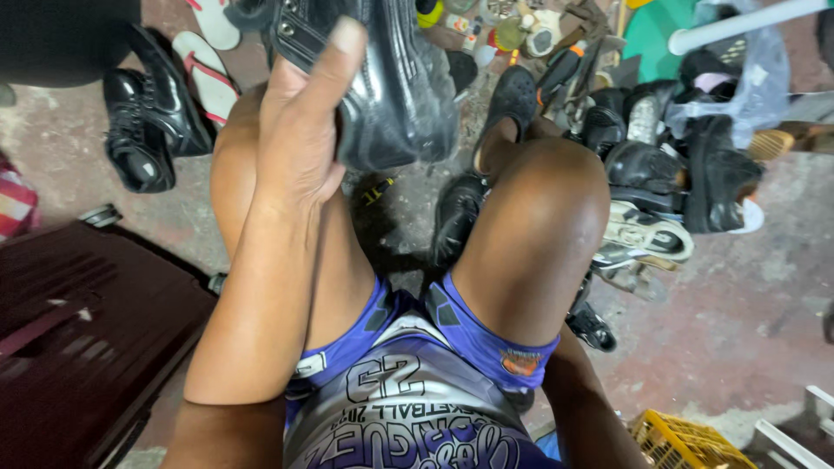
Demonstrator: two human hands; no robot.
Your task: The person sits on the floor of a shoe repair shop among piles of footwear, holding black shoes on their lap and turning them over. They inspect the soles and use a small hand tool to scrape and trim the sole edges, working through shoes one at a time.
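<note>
Left hand [300, 130] is gripping a worn black leather shoe [391, 78], thumb stretched up along its side, fingers wrapping behind. Right hand's dropping out of sight, so can't tell.

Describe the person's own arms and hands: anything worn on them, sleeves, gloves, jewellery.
Both arms are bare along all that shows, with no sleeves. The left hand wears no glove, ring or watch; its thumbnail is short and plain. The right arm shows only its bare forearm, and its hand is hidden behind the knee. The only clothing nearby is the purple-and-grey basketball shorts.
</note>
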